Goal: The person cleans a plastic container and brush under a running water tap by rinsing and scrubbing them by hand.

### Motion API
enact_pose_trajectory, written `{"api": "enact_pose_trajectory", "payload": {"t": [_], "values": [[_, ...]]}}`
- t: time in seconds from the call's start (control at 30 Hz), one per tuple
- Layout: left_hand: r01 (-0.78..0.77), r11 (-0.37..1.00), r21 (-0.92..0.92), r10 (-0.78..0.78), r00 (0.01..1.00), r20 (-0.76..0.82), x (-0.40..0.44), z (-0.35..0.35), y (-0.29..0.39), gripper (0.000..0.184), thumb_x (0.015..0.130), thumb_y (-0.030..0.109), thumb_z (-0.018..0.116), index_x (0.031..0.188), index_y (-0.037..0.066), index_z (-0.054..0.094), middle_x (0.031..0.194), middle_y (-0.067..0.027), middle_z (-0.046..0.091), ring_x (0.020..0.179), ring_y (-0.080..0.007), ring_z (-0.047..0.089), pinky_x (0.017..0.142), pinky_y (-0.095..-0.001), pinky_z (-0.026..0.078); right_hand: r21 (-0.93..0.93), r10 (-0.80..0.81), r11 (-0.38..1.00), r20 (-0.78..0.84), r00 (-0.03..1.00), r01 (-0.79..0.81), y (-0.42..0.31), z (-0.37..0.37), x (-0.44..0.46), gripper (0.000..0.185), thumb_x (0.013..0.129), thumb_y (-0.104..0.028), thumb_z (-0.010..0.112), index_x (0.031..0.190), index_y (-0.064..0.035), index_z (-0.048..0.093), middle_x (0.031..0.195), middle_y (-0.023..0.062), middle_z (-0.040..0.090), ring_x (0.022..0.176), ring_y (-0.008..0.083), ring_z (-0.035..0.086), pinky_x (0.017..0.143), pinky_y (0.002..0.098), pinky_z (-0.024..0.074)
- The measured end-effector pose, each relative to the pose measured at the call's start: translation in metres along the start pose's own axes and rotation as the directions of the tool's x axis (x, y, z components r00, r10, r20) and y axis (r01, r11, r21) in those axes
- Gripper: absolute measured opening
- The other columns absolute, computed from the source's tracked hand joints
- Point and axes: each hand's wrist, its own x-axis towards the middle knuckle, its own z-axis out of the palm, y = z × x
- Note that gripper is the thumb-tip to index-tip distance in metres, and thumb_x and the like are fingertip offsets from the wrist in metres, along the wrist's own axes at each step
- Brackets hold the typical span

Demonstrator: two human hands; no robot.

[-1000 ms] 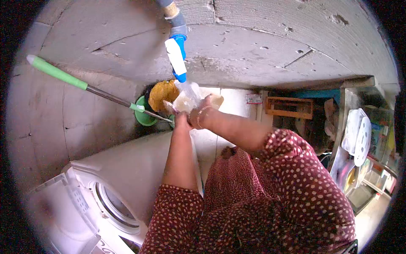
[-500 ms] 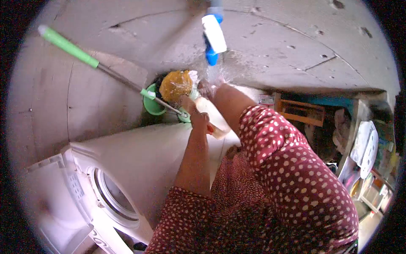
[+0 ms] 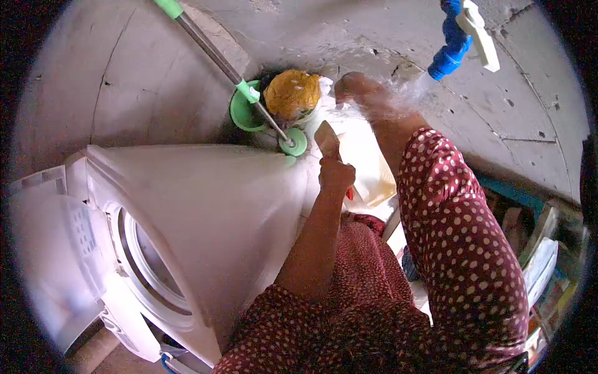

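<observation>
My left hand (image 3: 337, 175) is closed around a knife (image 3: 327, 139), whose broad blade points away from me. A bit of red handle (image 3: 350, 194) shows below the fist. To its right lies a pale cream, flat-looking thing (image 3: 370, 163), brightly lit; its exact kind is unclear. My right hand (image 3: 361, 90) is farther out, by the wall, blurred and wet, with its fingers smeared by motion. Water splashes around the right hand and wrist, below a blue tap (image 3: 450, 50) with a white lever (image 3: 478, 32).
Left of my hands stands a white front-loading washing machine (image 3: 199, 193) with a round door. Behind it are a green bucket (image 3: 242, 115), an orange-yellow bundle (image 3: 291, 93) and a green-handled mop (image 3: 215, 53). At the right is a shelf (image 3: 539, 240) with assorted items.
The view has shifted, so the tap now appears farther right. My right hand has moved off from directly under the tap toward the orange-yellow bundle. My left hand still grips the knife.
</observation>
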Motion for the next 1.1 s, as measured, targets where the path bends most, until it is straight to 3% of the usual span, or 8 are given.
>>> {"api": "enact_pose_trajectory", "payload": {"t": [0.23, 0.33, 0.4, 0.5, 0.53, 0.6, 0.9, 1.1], "values": [[0.040, 0.990, 0.136, -0.064, 0.982, 0.177, 0.018, 0.019, -0.010, 0.059, 0.071, 0.019, 0.054, 0.125, 0.006, 0.034, 0.113, -0.0248, 0.046, 0.102, -0.0319, 0.052, 0.087, -0.0356, 0.043, 0.146, -0.288, 0.935, -0.221, 0.932, 0.324, 0.015, 0.048, -0.002, 0.030, 0.069, -0.026, 0.060, 0.091, -0.0054, 0.059, 0.083, 0.0095, 0.060, 0.075, 0.0243, 0.058, 0.070, 0.0360, 0.0459], [0.083, 0.991, 0.108, -0.104, 0.972, 0.209, 0.036, 0.032, -0.015, 0.053, 0.070, 0.020, 0.055, 0.117, -0.002, 0.042, 0.115, -0.0219, 0.047, 0.103, -0.0317, 0.051, 0.087, -0.0357, 0.044, 0.636, -0.410, 0.481, -0.445, 0.796, 0.604, 0.031, 0.126, -0.013, 0.031, 0.068, -0.026, 0.061, 0.090, -0.0047, 0.059, 0.081, 0.0094, 0.060, 0.073, 0.0236, 0.059, 0.068, 0.0342, 0.0470], [0.122, 0.989, -0.082, -0.101, 0.969, 0.225, 0.059, 0.053, -0.025, 0.031, 0.073, 0.017, 0.051, 0.097, -0.002, 0.055, 0.095, -0.0215, 0.057, 0.091, -0.0293, 0.058, 0.083, -0.0351, 0.046, -0.127, -0.657, 0.745, -0.312, 0.687, 0.655, -0.001, 0.111, -0.043, 0.023, 0.072, -0.028, 0.055, 0.084, -0.0088, 0.061, 0.082, 0.0112, 0.061, 0.071, 0.0273, 0.058, 0.068, 0.0358, 0.0469], [-0.635, 0.772, 0.028, 0.635, 0.769, -0.072, 0.098, 0.072, -0.061, 0.024, 0.073, 0.010, 0.044, 0.087, -0.007, 0.054, 0.081, -0.0249, 0.057, 0.069, -0.0343, 0.060, 0.062, -0.0443, 0.049, 0.262, -0.341, 0.867, -0.309, 0.888, 0.424, -0.033, 0.113, -0.118, 0.026, 0.076, -0.032, 0.050, 0.080, -0.0095, 0.061, 0.076, 0.0132, 0.060, 0.069, 0.0306, 0.057, 0.065, 0.0389, 0.0445], [-0.545, 0.834, -0.090, 0.543, 0.839, -0.042, 0.097, 0.068, -0.058, 0.022, 0.073, 0.007, 0.042, 0.083, -0.009, 0.053, 0.076, -0.0261, 0.057, 0.062, -0.0360, 0.060, 0.055, -0.0473, 0.050, 0.383, -0.237, 0.875, -0.199, 0.951, 0.298, -0.042, 0.102, -0.143, 0.028, 0.077, -0.033, 0.049, 0.078, -0.0082, 0.061, 0.075, 0.0141, 0.060, 0.070, 0.0308, 0.056, 0.065, 0.0392, 0.0436], [0.457, 0.677, -0.576, -0.214, 0.872, 0.440, 0.063, 0.039, -0.012, 0.021, 0.071, 0.005, 0.042, 0.085, -0.009, 0.047, 0.077, -0.0286, 0.054, 0.059, -0.0404, 0.058, 0.049, -0.0511, 0.048, 0.530, -0.098, 0.847, 0.069, 0.993, 0.047, -0.063, 0.053, -0.196, 0.033, 0.080, -0.034, 0.045, 0.073, -0.0058, 0.061, 0.075, 0.0174, 0.059, 0.071, 0.0324, 0.056, 0.065, 0.0383, 0.0428], [0.257, 0.511, -0.820, 0.247, 0.870, 0.427, 0.031, 0.018, -0.042, 0.042, 0.067, 0.008, 0.045, 0.107, -0.003, 0.038, 0.079, -0.0196, 0.050, 0.048, -0.0304, 0.053, 0.035, -0.0432, 0.047, 0.106, -0.152, 0.984, 0.112, 0.982, 0.140, -0.029, 0.119, -0.129, 0.026, 0.075, -0.022, 0.046, 0.082, -0.0067, 0.066, 0.089, 0.0163, 0.062, 0.088, 0.0281, 0.060, 0.076, 0.0366, 0.0447], [0.248, 0.611, -0.752, 0.145, 0.898, 0.414, 0.030, 0.026, -0.043, 0.056, 0.067, 0.007, 0.046, 0.119, 0.005, 0.028, 0.094, -0.0189, 0.050, 0.050, -0.0309, 0.055, 0.031, -0.0365, 0.047, 0.029, -0.012, 0.999, -0.674, 0.739, 0.043, -0.077, 0.159, -0.075, 0.018, 0.065, -0.014, 0.052, 0.079, -0.0063, 0.060, 0.083, 0.0156, 0.059, 0.076, 0.0312, 0.058, 0.069, 0.0373, 0.0463]]}}
